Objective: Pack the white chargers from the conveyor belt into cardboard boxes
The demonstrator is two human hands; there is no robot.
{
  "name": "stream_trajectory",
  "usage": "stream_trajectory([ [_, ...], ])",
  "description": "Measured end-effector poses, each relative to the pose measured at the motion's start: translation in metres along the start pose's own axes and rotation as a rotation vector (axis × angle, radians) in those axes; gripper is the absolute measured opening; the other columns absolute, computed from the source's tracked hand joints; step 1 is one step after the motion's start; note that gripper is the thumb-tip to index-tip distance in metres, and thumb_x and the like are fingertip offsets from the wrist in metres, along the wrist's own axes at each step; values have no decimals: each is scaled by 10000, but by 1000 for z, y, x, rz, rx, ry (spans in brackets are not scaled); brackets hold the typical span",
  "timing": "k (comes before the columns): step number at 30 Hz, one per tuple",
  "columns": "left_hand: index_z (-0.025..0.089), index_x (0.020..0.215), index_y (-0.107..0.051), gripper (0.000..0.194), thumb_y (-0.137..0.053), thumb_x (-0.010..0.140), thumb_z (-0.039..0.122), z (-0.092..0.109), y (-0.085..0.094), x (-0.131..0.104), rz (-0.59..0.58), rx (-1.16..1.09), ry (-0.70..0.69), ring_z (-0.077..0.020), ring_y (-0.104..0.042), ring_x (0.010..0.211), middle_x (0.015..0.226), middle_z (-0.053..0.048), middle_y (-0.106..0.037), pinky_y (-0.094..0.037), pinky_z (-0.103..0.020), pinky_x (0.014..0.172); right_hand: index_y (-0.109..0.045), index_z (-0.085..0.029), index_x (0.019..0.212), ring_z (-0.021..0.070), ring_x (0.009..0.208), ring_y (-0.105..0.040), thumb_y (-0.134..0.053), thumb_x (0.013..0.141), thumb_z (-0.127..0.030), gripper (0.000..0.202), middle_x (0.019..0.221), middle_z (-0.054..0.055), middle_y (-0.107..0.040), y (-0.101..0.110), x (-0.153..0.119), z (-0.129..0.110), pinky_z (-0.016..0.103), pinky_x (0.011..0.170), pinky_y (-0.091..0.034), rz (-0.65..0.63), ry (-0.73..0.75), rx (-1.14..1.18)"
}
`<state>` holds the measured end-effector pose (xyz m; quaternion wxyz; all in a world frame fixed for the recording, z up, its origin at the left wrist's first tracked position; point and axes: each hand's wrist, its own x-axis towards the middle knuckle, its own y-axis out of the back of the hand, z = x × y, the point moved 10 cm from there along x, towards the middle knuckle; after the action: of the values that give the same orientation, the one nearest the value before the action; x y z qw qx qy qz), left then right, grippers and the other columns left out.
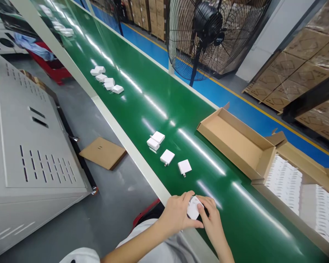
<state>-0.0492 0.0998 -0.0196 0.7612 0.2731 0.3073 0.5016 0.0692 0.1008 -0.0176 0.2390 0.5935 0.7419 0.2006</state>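
Note:
Both of my hands hold one white plug-in charger (194, 208) over the near edge of the green conveyor belt (164, 98). My left hand (178, 212) grips it from the left, thumb underneath and fingers along the top. From the right, my right hand (211, 218) has its thumb on the charger's face and its fingers behind it. Just beyond my hands lie loose white chargers: one (184, 167) with its prongs toward me, another (167, 157) to its left, and a touching pair (155, 140) farther off.
Several more chargers (106, 79) lie farther up the belt. On the right, an open cardboard box (235, 138) adjoins a carton holding rows of white pieces (283, 179). A black fan (208, 25) stands behind the belt. Left are a grey metal cabinet (38, 135) and flat cardboard (102, 151).

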Motion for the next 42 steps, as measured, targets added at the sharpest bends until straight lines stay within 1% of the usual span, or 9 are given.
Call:
stream_trajectory([
  [5, 175, 1309, -335, 1012, -805, 515, 591, 21, -17, 0, -86, 10, -225, -319, -605, 1027, 1353, -184, -430, -513, -403, 790, -625, -251, 1159, 253, 1155, -535, -455, 919, -238, 295, 1239, 81, -607, 19, 49, -32, 482, 982, -436, -43, 260, -204],
  [9, 203, 1340, -294, 818, -735, 687, 422, 35, -28, 0, -261, 24, -393, -254, -636, 939, 1230, -97, -536, -496, -323, 732, -494, -266, 1306, 257, 1290, -394, -478, 820, -51, 532, 1411, 49, -468, -13, 97, -60, 504, 1054, -359, -236, 486, -350],
  [15, 208, 1112, -463, 505, -709, 709, 386, 29, -20, 6, -196, 82, -370, -243, -633, 893, 1108, -62, -566, -484, -319, 710, -578, -195, 1168, 248, 1034, -532, -603, 819, -204, 350, 1129, 98, -589, -2, 99, -35, 432, 912, -469, -168, 364, -249],
  [19, 198, 1312, -289, 856, -799, 645, 365, 8, 0, 9, 10, 49, -298, -341, -506, 1193, 1409, -189, -375, -475, -422, 880, -623, -246, 1136, 219, 990, -586, -538, 889, -322, 271, 1069, 59, -620, 13, 69, -10, 363, 846, -503, -272, 166, -84],
  [23, 212, 1426, -37, 1135, -807, 618, 412, 12, -8, 19, -53, -34, -366, -358, -370, 1328, 1490, -222, -265, -453, -447, 936, -681, -282, 1040, 204, 973, -607, -457, 926, -288, 252, 1066, 27, -654, 10, 67, -26, 338, 828, -502, -484, 144, -176],
  [27, 141, 1438, -2, 1201, -798, 594, 450, 19, -21, 36, -130, -54, -335, -367, -497, 1219, 1456, -252, -316, -487, -443, 889, -663, -226, 1077, 273, 982, -591, -519, 783, -103, 350, 1036, 63, -683, 18, 108, -64, 393, 788, -493, -328, 225, -545],
  [31, 149, 1387, -244, 975, -740, 626, 505, 27, -42, 44, -206, -22, -317, -360, -585, 1083, 1312, -175, -513, -524, -452, 800, -536, -214, 1250, 251, 992, -589, -479, 750, -70, 524, 1169, 73, -635, -35, 124, -109, 368, 775, -491, -378, 384, -584],
  [35, 199, 1391, -278, 827, -670, 721, 483, 52, -53, 39, -145, -10, -465, -365, -390, 1311, 1458, -151, -374, -367, -491, 1048, -599, -185, 1110, 304, 947, -564, -615, 730, -207, 381, 1058, 127, -621, -81, 124, -115, 398, 729, -477, -378, 465, -726],
  [42, 160, 1420, -178, 863, -611, 749, 487, 51, -43, 26, -224, 46, -455, -294, -547, 1126, 1322, -143, -494, -524, -372, 798, -561, -212, 903, 187, 755, -565, -541, 651, -188, 254, 882, 23, -551, 4, 124, -27, 324, 669, -499, -180, 166, -168],
])
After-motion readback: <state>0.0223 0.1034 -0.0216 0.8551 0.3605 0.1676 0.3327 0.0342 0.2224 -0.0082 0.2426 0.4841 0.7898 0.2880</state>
